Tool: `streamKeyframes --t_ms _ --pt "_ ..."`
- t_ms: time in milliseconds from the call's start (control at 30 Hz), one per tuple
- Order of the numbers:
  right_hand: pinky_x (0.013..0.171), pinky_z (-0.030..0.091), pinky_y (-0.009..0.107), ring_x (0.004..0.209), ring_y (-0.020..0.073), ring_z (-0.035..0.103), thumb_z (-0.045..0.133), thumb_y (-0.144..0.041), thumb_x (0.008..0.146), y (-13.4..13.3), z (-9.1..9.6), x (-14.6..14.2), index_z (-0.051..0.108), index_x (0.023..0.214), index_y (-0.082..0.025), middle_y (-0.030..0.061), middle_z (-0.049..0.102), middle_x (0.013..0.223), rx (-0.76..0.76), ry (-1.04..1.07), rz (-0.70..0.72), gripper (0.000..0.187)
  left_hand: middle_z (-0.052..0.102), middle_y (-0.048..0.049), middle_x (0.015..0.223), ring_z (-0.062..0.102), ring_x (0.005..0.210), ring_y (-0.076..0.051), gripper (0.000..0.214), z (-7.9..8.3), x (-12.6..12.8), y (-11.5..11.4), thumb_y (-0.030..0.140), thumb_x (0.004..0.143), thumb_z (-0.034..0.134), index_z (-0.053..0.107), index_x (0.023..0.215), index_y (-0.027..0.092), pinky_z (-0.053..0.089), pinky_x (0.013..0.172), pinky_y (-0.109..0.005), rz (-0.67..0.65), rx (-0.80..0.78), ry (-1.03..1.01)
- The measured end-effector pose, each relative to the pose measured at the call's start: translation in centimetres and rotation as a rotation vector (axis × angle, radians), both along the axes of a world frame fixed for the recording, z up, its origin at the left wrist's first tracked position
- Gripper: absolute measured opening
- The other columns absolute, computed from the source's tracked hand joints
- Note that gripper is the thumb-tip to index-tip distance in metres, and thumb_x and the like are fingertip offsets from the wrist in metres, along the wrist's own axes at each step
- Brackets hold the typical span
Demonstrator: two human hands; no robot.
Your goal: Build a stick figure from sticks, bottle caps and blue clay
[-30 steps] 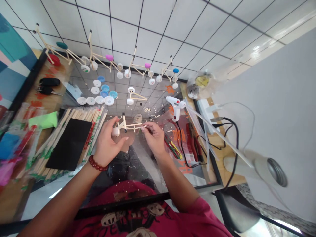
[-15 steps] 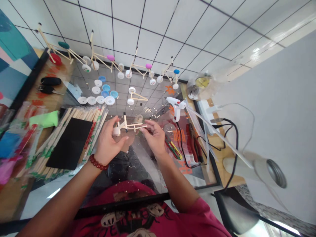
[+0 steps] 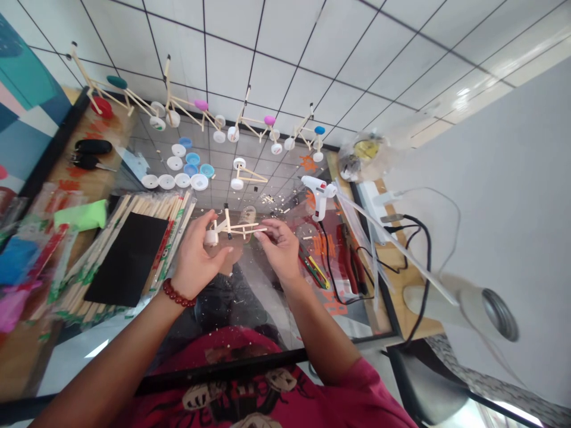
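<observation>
We see a small stick frame [image 3: 228,228] between the two hands, above the near middle of the glass surface [image 3: 267,303]. Its long axis runs roughly left to right: a white wheel [image 3: 211,238] sits at its left end, and the slender stick ends point right. A crosswise stick with black tips stands out of the frame, its upper tip toward the far side.

We find the left hand [image 3: 193,258] curved around the wheel end, index finger beyond it and thumb stretched rightward, thumb and index apart; whether the hidden fingers grip, we cannot tell. Its forearm slants up from the lower left, with a bracelet [image 3: 178,294] of round, dark red beads at the wrist. The right hand [image 3: 281,246] is clamped on the frame's right end, thumb and fingertips pinching a stick, its forearm rising from the lower right.

The frame's sticks look like pale, smooth wood. Beyond it we notice a V-shaped stick piece [image 3: 252,180] with two white wheels, and shallow round caps [image 3: 199,182] in white and blue. To the right lies a white plastic glue gun [image 3: 319,193]; to the left, a flat black sheet [image 3: 125,261] rests on plastic-wrapped wooden sticks [image 3: 172,229].
</observation>
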State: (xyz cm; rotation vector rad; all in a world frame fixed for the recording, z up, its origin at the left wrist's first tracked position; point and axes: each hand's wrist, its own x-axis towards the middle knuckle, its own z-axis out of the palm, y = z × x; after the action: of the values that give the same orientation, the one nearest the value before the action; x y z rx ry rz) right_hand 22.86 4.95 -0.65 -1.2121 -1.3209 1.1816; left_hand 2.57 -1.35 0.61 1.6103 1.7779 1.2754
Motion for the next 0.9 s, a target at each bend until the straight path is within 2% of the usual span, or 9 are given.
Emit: streamKeyframes --t_ms 167,367,567,900 --pt "0.088 0.068 0.039 0.091 0.0234 0.083 0.082 -0.045 0.086 0.03 0.09 -0.01 0.073 0.096 -0.026 0.0040 0.086 0.096 0.019 -0.024 0.014 0.023 0.073 -0.0144 0.145 0.068 0.139 -0.037 0.069 0.38 -0.08 0.08 0.031 0.080 0.082 0.063 0.146 0.022 0.054 0.123 -0.059 -0.002 -0.020 0.023" --pt "0.088 0.066 0.039 0.091 0.0230 0.081 0.081 -0.044 0.089 0.05 0.15 0.05 0.073 0.096 -0.026 0.0041 0.084 0.095 0.021 -0.027 0.037 0.022 0.073 -0.0156 0.145 0.068 0.138 -0.038 0.069 0.36 -0.10 0.08 0.031 0.080 0.083 0.063 0.146 0.020 0.055 0.122 -0.058 -0.012 -0.001 0.016" --pt "0.084 0.066 0.038 0.088 0.0228 0.081 0.080 -0.042 0.089 0.06 0.23 0.11 0.074 0.095 -0.026 0.0039 0.084 0.093 0.039 -0.028 0.041 0.019 0.074 -0.0143 0.142 0.070 0.137 -0.037 0.079 0.13 0.05 -0.03 0.029 0.080 0.084 0.057 0.154 0.021 0.056 0.121 -0.058 0.005 -0.014 -0.013" --pt "0.084 0.067 0.038 0.088 0.0228 0.080 0.083 -0.048 0.088 0.09 -0.01 -0.03 0.078 0.093 -0.027 0.0035 0.085 0.092 0.040 -0.045 0.013 0.022 0.074 -0.0143 0.144 0.070 0.137 -0.037 0.075 0.09 -0.03 -0.01 0.029 0.080 0.084 0.060 0.151 0.022 0.057 0.121 -0.058 0.002 -0.027 -0.029"
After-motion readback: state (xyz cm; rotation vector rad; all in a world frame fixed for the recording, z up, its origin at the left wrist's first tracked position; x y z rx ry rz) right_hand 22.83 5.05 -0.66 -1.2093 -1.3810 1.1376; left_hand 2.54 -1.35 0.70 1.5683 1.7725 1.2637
